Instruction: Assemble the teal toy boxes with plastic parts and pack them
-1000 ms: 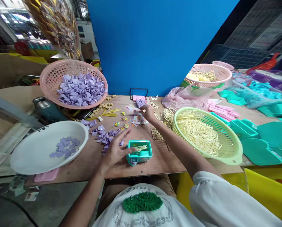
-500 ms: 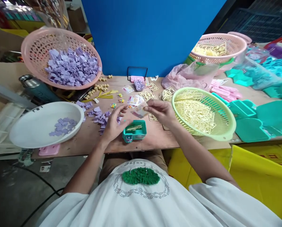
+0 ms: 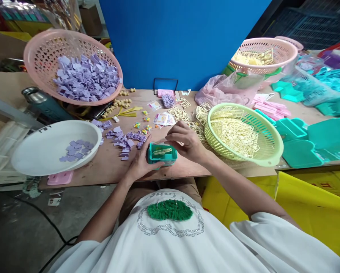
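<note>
Left hand (image 3: 141, 163) grasps the teal box (image 3: 162, 154) while right hand (image 3: 187, 141), fingers pinched, packs it; seating the piece needs care.

Bright, even daylight fills the scene, strongest at the upper left of the frame, where the background washes out pale. Shadows on the worktop (image 3: 107, 167) are soft and faint. The centre is sharp; the wide lens bends straight lines toward the edges and stretches the corners. The lower left is dimmer. No strong glare or motion blur shows.
</note>
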`<state>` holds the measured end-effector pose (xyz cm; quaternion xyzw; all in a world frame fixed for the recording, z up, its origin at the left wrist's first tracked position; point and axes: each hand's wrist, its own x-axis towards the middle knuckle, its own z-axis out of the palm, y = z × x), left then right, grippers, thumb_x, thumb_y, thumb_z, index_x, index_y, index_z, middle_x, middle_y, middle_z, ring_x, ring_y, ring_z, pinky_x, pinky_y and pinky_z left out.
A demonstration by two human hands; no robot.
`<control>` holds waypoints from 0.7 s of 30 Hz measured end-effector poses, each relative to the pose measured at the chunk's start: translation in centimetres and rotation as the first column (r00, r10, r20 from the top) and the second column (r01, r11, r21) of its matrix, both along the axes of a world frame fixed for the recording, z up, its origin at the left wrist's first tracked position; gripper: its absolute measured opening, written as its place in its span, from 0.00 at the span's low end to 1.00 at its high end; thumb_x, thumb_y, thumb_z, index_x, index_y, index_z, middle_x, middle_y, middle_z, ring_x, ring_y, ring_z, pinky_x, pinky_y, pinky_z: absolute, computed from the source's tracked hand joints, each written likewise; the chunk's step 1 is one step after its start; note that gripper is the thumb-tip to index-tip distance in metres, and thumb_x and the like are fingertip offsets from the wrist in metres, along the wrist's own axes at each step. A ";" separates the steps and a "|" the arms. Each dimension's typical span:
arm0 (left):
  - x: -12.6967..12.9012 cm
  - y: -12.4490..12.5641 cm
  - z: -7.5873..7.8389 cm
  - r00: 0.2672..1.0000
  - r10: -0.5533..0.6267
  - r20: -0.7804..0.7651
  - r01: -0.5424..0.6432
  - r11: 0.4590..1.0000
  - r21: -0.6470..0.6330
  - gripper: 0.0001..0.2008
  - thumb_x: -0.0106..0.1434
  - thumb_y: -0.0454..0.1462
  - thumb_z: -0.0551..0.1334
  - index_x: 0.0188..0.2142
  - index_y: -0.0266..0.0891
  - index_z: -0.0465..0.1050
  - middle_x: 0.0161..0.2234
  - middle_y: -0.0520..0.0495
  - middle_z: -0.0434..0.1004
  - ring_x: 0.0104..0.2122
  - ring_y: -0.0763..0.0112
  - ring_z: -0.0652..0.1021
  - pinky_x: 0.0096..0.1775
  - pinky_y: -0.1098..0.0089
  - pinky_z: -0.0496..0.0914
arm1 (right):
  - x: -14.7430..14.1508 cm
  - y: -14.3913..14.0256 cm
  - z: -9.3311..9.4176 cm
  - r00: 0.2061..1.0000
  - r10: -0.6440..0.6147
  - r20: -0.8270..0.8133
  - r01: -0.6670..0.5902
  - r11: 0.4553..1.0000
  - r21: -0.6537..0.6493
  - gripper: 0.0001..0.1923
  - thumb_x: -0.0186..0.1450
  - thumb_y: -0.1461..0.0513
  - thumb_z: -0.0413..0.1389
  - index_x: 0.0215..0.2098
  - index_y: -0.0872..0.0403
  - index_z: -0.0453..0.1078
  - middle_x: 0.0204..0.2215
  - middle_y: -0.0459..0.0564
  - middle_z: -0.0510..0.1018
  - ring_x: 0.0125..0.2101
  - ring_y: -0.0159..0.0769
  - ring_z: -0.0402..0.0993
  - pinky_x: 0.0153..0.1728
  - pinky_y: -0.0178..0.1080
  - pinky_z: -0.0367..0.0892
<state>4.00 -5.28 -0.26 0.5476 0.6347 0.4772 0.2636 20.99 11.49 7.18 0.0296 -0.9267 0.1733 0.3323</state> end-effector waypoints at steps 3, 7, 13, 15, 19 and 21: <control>0.0 -0.1 -0.5 0.998 0.001 0.061 0.000 1.000 -0.010 0.57 0.57 0.48 0.79 0.77 0.47 0.50 0.77 0.35 0.58 0.76 0.47 0.62 0.74 0.51 0.61 | -0.3 0.2 -0.9 0.989 0.070 0.132 -0.086 0.989 0.121 0.13 0.78 0.63 0.52 0.39 0.52 0.77 0.35 0.53 0.81 0.40 0.43 0.67 0.44 0.47 0.65; 0.1 -0.1 -0.8 0.996 -0.006 0.086 0.005 1.000 0.004 0.56 0.57 0.47 0.79 0.77 0.46 0.52 0.76 0.36 0.59 0.75 0.48 0.64 0.73 0.52 0.61 | -0.8 0.0 -2.6 0.967 -0.039 0.253 -0.032 0.962 0.271 0.15 0.78 0.65 0.51 0.37 0.54 0.78 0.35 0.54 0.78 0.41 0.45 0.63 0.44 0.48 0.60; 0.1 -0.1 -0.9 0.996 -0.002 0.092 0.002 1.000 -0.001 0.57 0.56 0.48 0.80 0.77 0.47 0.52 0.75 0.35 0.61 0.74 0.47 0.66 0.72 0.52 0.63 | -1.5 -0.4 -1.7 0.947 -0.129 0.296 0.027 0.945 0.327 0.20 0.78 0.65 0.50 0.30 0.55 0.76 0.33 0.56 0.74 0.39 0.44 0.60 0.42 0.46 0.56; 0.1 0.0 -0.9 0.996 0.009 0.088 -0.009 1.000 -0.009 0.57 0.56 0.48 0.80 0.77 0.46 0.52 0.75 0.34 0.62 0.74 0.47 0.66 0.72 0.52 0.64 | -1.7 -0.6 -1.3 0.924 -0.147 0.352 0.031 0.949 0.314 0.18 0.78 0.65 0.52 0.30 0.55 0.76 0.32 0.55 0.74 0.39 0.45 0.61 0.42 0.46 0.55; 0.5 0.3 -1.0 0.996 0.010 0.086 -0.010 1.000 0.000 0.54 0.58 0.49 0.78 0.77 0.47 0.52 0.74 0.35 0.63 0.74 0.47 0.65 0.72 0.51 0.64 | -2.0 -1.9 -0.8 0.833 -0.211 0.512 0.048 0.949 0.312 0.12 0.76 0.65 0.57 0.34 0.57 0.78 0.32 0.55 0.76 0.40 0.46 0.64 0.45 0.48 0.57; 0.8 0.0 -1.1 0.997 0.014 0.070 -0.015 1.000 0.016 0.52 0.61 0.50 0.76 0.77 0.48 0.51 0.72 0.35 0.67 0.72 0.46 0.69 0.69 0.50 0.69 | -1.9 -2.8 -0.2 0.788 -0.231 0.571 0.047 0.946 0.319 0.10 0.75 0.65 0.58 0.35 0.57 0.79 0.35 0.57 0.79 0.42 0.47 0.66 0.47 0.48 0.59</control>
